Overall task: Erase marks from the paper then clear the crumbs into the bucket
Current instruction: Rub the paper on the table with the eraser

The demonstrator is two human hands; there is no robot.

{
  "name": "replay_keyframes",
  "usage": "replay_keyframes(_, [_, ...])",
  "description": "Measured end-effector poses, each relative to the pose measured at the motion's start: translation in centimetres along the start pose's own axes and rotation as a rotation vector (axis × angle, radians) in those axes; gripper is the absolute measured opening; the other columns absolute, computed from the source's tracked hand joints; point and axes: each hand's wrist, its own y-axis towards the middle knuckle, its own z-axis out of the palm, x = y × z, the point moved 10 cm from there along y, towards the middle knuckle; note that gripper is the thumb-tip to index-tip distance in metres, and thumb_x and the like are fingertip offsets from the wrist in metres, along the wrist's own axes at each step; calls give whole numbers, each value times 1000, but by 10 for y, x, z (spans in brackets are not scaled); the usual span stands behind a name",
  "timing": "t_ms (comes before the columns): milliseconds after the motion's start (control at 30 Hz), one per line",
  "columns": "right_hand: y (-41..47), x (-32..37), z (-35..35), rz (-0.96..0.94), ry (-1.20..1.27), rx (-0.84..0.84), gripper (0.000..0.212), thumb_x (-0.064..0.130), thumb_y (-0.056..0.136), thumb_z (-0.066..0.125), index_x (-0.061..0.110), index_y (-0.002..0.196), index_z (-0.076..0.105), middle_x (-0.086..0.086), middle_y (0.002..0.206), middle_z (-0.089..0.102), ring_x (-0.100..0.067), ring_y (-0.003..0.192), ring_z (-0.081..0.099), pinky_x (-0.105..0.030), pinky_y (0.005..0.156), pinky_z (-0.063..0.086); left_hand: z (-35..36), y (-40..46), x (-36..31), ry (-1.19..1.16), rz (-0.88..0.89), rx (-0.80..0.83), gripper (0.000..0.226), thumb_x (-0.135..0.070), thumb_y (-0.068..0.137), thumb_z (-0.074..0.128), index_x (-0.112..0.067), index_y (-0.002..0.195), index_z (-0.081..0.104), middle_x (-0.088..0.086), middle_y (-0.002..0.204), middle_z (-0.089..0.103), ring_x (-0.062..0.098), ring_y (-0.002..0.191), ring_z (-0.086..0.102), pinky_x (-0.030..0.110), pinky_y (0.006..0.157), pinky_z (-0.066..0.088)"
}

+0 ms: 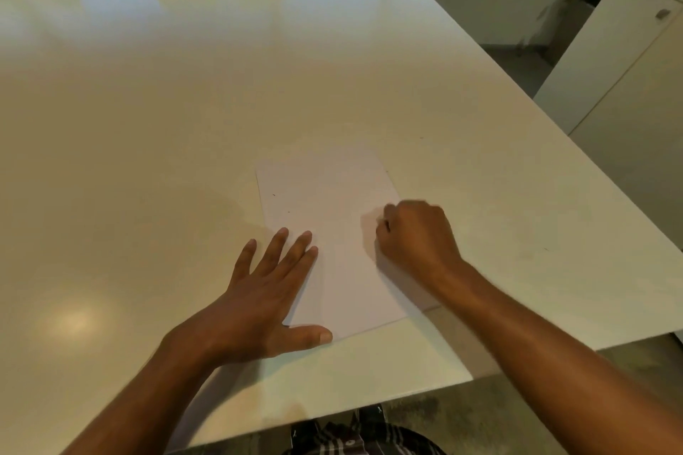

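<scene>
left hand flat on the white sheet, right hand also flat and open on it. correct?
Not quite. In the head view the left hand lies flat on the white rectangular paper sheet, but the right hand is curled into a fist at the sheet's right edge, not flat and open. What its grip holds is hidden.

Left hand (pixel 264 301) lay flat, palm down, fingers (pixel 275 251) spread and pointing away, thumb stretched out to right. Right hand (pixel 415 236) was curled into loose fist — knuckles up, fingertips tucked under, contents hidden. Both bare forearms reached in from near edge — right one at steeper angle.
</scene>
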Motion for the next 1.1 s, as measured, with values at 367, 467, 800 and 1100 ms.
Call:
replay_keyframes(367, [-52, 1, -8, -73, -33, -15, 23, 17, 72, 67, 17, 53, 53, -2, 51, 53, -26, 44, 54, -24, 48, 22, -3, -2, -2, -9, -15, 7, 109, -91, 80, 25, -31, 144, -39, -16, 143, -55, 9, 131, -52, 52, 117, -21])
replay_keyframes(467, [-89, 55, 12, -292, 61, 112, 20, 21, 71, 69, 18, 55, 57, 2, 52, 51, -20, 40, 47, -22, 42, 27, -1, 0, -1, -5, -36, 14, 109, -91, 79, 27, -33, 143, -39, -17, 141, -56, 9, 130, -53, 51, 117, -22])
replay_keyframes(800, [-71, 71, 14, -376, 93, 148, 16, 18, 75, 66, 15, 61, 60, -3, 57, 56, -26, 46, 52, -27, 43, 41, -2, -2, -3, -44, -34, 16, 108, -88, 80, 32, -35, 144, -37, -19, 142, -55, 7, 131, -52, 48, 116, -23])
replay_keyframes(1100, [-6, 52, 7, -253, 33, 74, 15, 12, 76, 60, 13, 61, 58, -8, 62, 60, -31, 56, 58, -27, 53, 26, -3, 0, -2, -45, -31, 2, 109, -90, 80, 31, -35, 146, -35, -19, 143, -53, 7, 131, -52, 50, 116, -23])
